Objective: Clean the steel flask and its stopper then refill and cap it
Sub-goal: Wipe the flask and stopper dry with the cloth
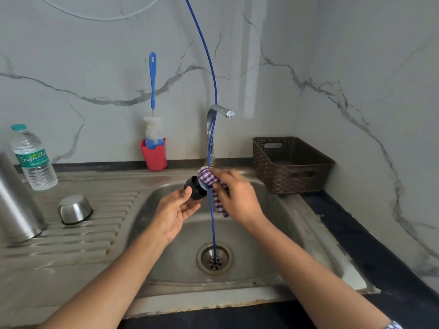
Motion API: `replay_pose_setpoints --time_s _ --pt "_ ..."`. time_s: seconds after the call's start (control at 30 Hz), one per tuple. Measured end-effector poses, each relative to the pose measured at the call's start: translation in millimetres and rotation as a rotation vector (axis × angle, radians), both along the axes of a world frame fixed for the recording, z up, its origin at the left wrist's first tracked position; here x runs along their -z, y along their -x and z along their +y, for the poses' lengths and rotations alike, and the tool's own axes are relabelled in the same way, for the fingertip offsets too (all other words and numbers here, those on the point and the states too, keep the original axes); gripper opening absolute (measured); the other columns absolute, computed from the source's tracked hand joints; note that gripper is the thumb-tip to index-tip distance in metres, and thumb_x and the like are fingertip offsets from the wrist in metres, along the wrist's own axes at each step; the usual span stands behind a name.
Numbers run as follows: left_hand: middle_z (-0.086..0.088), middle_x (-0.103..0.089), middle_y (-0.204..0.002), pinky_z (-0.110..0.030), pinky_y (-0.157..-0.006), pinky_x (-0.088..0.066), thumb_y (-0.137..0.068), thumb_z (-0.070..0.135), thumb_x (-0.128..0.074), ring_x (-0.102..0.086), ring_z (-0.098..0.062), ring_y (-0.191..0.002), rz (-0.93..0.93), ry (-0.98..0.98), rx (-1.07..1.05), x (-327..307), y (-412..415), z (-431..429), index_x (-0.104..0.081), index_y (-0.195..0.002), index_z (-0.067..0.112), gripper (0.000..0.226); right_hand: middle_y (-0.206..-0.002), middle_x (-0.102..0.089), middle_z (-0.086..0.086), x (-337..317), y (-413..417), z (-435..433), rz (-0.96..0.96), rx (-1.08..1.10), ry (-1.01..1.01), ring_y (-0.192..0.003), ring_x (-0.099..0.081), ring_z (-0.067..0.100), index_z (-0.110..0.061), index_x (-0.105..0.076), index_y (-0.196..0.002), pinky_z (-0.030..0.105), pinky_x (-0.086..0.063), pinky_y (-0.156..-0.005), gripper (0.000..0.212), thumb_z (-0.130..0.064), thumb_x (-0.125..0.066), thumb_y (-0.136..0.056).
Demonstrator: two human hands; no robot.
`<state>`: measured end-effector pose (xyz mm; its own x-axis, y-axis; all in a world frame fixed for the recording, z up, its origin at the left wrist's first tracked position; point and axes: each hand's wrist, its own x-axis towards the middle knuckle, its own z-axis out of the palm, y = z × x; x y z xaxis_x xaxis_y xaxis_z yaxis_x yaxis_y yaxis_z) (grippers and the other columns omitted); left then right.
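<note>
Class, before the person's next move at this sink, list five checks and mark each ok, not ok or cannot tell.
1. The left hand grips the black plastic stopper: ok.
2. The right hand holds the purple checked cloth against the stopper: ok.
3. The stopper is dry: cannot tell.
4. The steel flask stands on the draining board: ok.
5. The clear plastic water bottle is uncapped for refilling: not ok, cap on.

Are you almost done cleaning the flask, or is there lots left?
About halfway, it seems. The flask stands on the drainboard with its stopper out; whether it's washed I cannot tell. Right now the left hand holds the black stopper while the right hand rubs it with the checked cloth. Still to do: refilling, as the water bottle is capped, then capping the flask.
</note>
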<state>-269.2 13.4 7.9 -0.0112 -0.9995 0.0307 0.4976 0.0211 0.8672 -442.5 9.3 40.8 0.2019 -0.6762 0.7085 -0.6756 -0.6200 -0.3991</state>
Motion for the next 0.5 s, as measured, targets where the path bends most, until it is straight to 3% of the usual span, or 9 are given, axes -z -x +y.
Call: replay_pose_setpoints --time_s 0.2,0.33,0.5 --pt "-0.011 -0.072 -0.091 -0.021 -0.061 -0.056 -0.075 0.022 -0.062 -0.072 -0.017 -0.077 0.064 -0.01 -0.047 -3 -7 -2 -0.062 -0.104 0.004 0.034 -0.106 -0.063 0.004 8 32 -5 0.344 -0.064 -0.054 -0.097 -0.061 0.025 -0.022 -0.061 -0.128 0.037 -0.052 -0.078 0.039 -0.017 -0.058 -0.089" --pt "-0.01 -0.069 -0.098 -0.023 -0.065 -0.057 -0.08 0.009 -0.063 -0.069 -0.018 -0.085 -0.027 0.029 -0.059 0 -1 -3 -0.062 -0.105 0.009 0.025 -0.112 -0.062 0.0 -2 35 -4 0.106 0.07 -0.095 -0.101 -0.061 0.019 -0.026 -0.06 -0.126 0.036 -0.051 -0.085 0.04 -0.021 -0.062 -0.086" --pt "0.0 -0.072 -0.101 -0.025 -0.073 -0.058 -0.081 -0.005 -0.065 -0.07 -0.014 -0.089 -0.245 0.139 -0.095 3 4 -1 -0.062 -0.112 0.011 0.035 -0.096 -0.06 -0.002 -8 18 10 0.193 0.088 0.181 -0.082 -0.062 0.018 -0.025 -0.067 -0.117 0.029 -0.052 -0.053 0.035 -0.026 -0.061 -0.082"
